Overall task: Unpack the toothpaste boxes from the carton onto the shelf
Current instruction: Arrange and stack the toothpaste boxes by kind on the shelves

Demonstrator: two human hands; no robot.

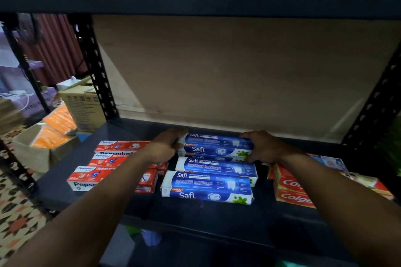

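1. Blue Safi stack (218, 146): a pile of at least three toothpaste boxes, lying flat and lengthwise at the middle of the shelf (206, 217), toward its back. It was held at both ends.
2. Left hand (165, 147): fingers were curled round the stack's left end, palm against it.
3. Right hand (263, 147): it clasped the stack's right end, fingers over the top box and thumb low at the front.
4. Front Safi boxes (208, 186): two more blue piles sat just in front of the held stack, close together. The nearest was slightly askew.
5. Pepsodent boxes (104, 168): red and white, in three rows left of the Safi group, partly hidden by the left forearm.
6. Colgate boxes (290, 191): red and stacked, right of the Safi group, partly hidden by the right forearm.
7. Cartons: a brown carton (84, 107) stood on the floor left of the shelf frame, and an open box (32, 149) of orange packs stood near it. Whether either supplied the toothpaste could not be told.
8. Progress, judged: three brands were already laid out, so unpacking looked well under way. The held stack appeared to be at the point of being set down or squared behind its fellows, with release not yet made. No carton's inside was visible, so the number of boxes left could not be told.
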